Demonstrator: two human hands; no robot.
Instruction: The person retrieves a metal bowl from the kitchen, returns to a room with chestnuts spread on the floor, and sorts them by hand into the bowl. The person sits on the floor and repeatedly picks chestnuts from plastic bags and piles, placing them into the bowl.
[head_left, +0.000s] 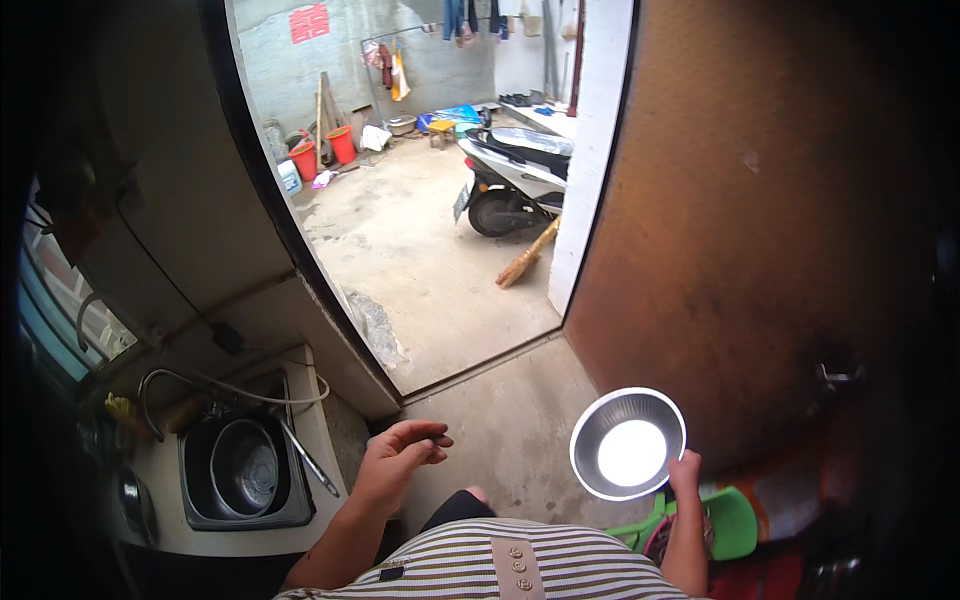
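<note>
My right hand (685, 474) grips the rim of a round metal basin (628, 444) with ribbed sides and a brightly shining bottom. The basin is held up at my right, tilted so that its inside faces me. My left hand (409, 444) hangs in the air before me with nothing in it, its fingers loosely curled and the thumb a little apart. To the left of that hand is a sink (288, 517) set in a pale counter (319, 420), with another metal basin (244, 469) inside it.
A long-handled metal utensil (311, 457) lies over the sink's right rim, near a curved faucet (144, 397). Ahead, a doorway leads to a concrete yard (405, 262) with a scooter (517, 176) and a broom (529, 255). A brown door (720, 210) and a green chair (731, 525) are at right.
</note>
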